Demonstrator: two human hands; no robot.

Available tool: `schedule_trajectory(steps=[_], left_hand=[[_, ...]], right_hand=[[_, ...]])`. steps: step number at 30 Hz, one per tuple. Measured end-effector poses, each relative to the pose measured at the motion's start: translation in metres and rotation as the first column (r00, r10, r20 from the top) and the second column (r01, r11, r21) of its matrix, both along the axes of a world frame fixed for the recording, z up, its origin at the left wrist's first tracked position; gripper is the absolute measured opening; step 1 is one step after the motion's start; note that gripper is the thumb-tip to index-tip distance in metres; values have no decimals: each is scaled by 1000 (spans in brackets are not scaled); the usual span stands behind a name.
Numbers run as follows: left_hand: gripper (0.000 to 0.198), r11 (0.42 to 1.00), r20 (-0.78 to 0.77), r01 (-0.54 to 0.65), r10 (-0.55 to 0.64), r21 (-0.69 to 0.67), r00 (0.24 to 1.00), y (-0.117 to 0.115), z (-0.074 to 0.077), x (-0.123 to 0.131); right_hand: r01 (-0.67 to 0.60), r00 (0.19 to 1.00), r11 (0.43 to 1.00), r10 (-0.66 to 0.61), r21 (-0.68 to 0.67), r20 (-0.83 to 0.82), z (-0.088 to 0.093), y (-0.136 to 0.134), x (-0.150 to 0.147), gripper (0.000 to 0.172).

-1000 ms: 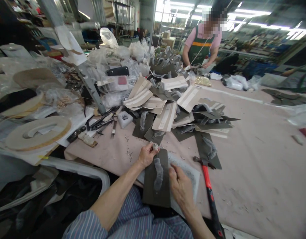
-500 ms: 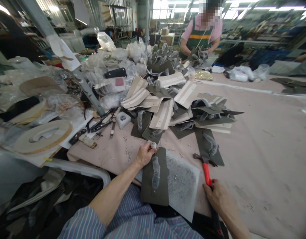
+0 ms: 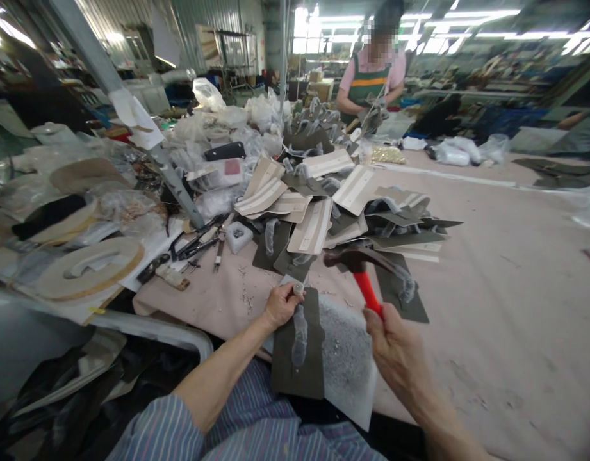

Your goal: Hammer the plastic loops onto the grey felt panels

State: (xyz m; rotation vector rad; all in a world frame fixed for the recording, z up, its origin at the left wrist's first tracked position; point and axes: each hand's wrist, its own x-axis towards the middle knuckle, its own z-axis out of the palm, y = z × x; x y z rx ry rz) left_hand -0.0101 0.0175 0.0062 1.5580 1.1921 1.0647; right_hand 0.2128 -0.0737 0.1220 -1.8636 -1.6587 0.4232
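From the head cam, our right hand [image 3: 393, 349] is closed tight around a red-handled hammer [image 3: 364, 288], fingers wrapped right round the grip, and the dark steel head sits up in the air over the table. A moment ago that hammer was lying flat on the table with our hand only coming down on the handle, so the big change is that it's now lifted and tilted, head pointing toward the left of the view. Our left hand [image 3: 282, 306] is curled and pinching a small pale cylinder [image 3: 299, 289], standing it upright at the top end of a dark olive panel [image 3: 297, 374]. That hand hasn't really gone anywhere. The panel has a grey translucent strip [image 3: 300, 336] down its middle and lies on a white gritty sheet [image 3: 347, 365], which sits on a pink cloth table cover [image 3: 467, 320]. Our left forearm reaches in from a striped sleeve [image 3: 155, 429], and the right forearm angles up from the bottom edge. Just past the panel there's a messy pile of olive and cream cards [image 3: 314, 224], and a co-worker [image 3: 371, 80] in a green apron is handling something at the far end.
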Motion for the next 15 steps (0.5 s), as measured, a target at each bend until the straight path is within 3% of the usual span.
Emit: schedule_trajectory(steps=[2,4,6,9,11,13,15], left_hand=[[13,1000,-3,14,-14,8,1000,0,1,-1],[12,1000,1,20,-20,-3,1000,0,0,-1],[11,1000,4,21,-21,-16,1000,0,-1,-1],[14,1000,1,27,-27,-12,1000,0,-1,-2],[15,999,7,34,-34,-5,999,1,-1,-2],[15,999,10,33,-33,0,999,1,-3,-2],[15,1000,1,31,-31,0,1000,1,-5,-2]], right_hand=[[-129,973,992,125,10,194,-5,7,-19,31],[-219,911,973,229,-69,343,-7,13,-28,27],[-246,873,964,264,-98,409,6,19,-28,28],[-172,925,974,109,145,363,55,25,-27,35],[1,969,929,-93,371,230,83,26,-29,35],[171,963,848,-251,501,96,86,22,-34,32],[119,970,866,-205,486,128,60,17,-36,31]])
